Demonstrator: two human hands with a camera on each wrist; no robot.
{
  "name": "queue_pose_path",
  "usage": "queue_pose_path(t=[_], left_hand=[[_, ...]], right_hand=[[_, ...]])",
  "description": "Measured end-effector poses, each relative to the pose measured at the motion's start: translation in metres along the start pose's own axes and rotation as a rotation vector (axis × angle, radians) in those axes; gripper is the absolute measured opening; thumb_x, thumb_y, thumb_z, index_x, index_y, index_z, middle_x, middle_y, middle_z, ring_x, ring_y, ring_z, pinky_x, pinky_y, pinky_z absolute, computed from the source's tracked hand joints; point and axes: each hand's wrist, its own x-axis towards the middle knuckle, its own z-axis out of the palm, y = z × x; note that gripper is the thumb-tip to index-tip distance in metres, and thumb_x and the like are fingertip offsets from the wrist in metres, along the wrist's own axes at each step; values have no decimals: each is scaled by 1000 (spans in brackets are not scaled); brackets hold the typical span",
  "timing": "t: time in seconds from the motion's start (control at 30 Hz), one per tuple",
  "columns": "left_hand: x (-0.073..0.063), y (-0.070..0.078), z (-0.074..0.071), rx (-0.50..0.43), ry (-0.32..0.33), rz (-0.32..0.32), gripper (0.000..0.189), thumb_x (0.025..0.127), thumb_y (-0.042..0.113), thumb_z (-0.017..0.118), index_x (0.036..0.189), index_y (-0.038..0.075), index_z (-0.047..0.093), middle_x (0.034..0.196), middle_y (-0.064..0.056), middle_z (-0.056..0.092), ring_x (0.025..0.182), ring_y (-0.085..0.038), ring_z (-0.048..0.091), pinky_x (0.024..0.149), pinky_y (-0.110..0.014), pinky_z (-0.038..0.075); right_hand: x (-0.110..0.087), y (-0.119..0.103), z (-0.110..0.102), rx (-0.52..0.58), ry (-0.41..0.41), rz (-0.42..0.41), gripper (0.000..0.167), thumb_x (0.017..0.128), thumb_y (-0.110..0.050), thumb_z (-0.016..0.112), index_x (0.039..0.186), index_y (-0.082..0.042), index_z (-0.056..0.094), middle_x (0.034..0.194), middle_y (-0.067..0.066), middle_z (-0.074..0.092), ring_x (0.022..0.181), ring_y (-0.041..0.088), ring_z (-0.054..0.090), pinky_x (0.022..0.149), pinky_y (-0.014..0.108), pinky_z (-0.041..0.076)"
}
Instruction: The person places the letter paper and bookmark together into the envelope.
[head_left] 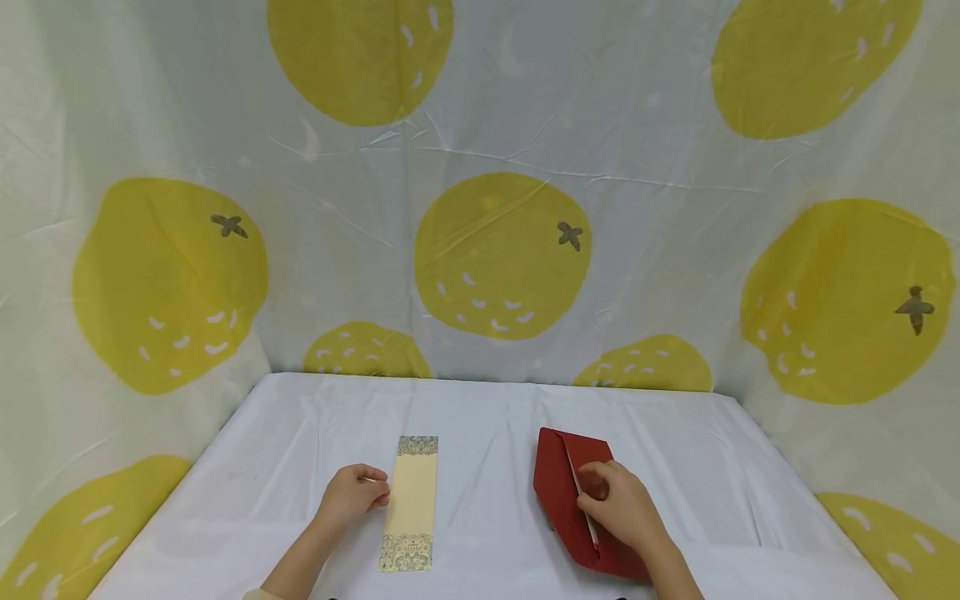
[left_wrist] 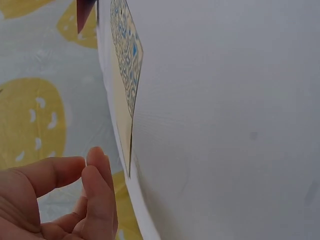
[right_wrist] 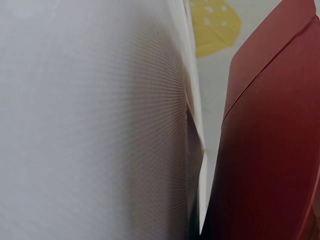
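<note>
A long cream card (head_left: 414,500) with patterned bands at both ends lies on the white cloth. My left hand (head_left: 358,492) is beside its left edge, fingers bent and thumb near the fingertips. In the left wrist view, nothing shows between the fingers of the left hand (left_wrist: 82,200), and the card (left_wrist: 122,90) is apart from them. To the right, my right hand (head_left: 618,504) pinches a red envelope (head_left: 558,483) near its opening, where a pale strip shows. The envelope (right_wrist: 270,135) stands tilted above the cloth in the right wrist view; the pinching fingertips are mostly hidden there.
A white cloth (head_left: 487,467) with soft creases covers the table. Behind it and on both sides hangs a pale curtain (head_left: 652,275) printed with large yellow fruit. Cloth lies between the card and the envelope.
</note>
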Motion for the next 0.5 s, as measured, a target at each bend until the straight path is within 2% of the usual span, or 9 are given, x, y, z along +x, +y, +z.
queue_pose_path(t=[0.1,0.33,0.5], left_hand=[[3,-1,1,36,2,0,11,82,-4,63,91,-11,63,67,-7,62,59,-13,62,57,-26,54],[9,-6,5,240,-3,24,8,79,1,67,83,-5,63,67,-5,62,59,-14,60,56,-27,49],[11,-5,8,286,-17,30,10,77,2,70,81,-5,64,69,-5,62,60,-14,60,56,-27,49]], right_hand=[[0,0,0,4,0,1,33,74,-12,75,106,-10,70,87,-2,57,71,12,48,64,30,45],[-1,1,0,7,4,-1,33,74,-11,75,106,-10,70,86,-2,56,70,12,48,62,29,45],[-1,1,0,4,12,-7,33,73,-11,74,106,-10,70,84,-3,55,70,11,49,63,29,45]])
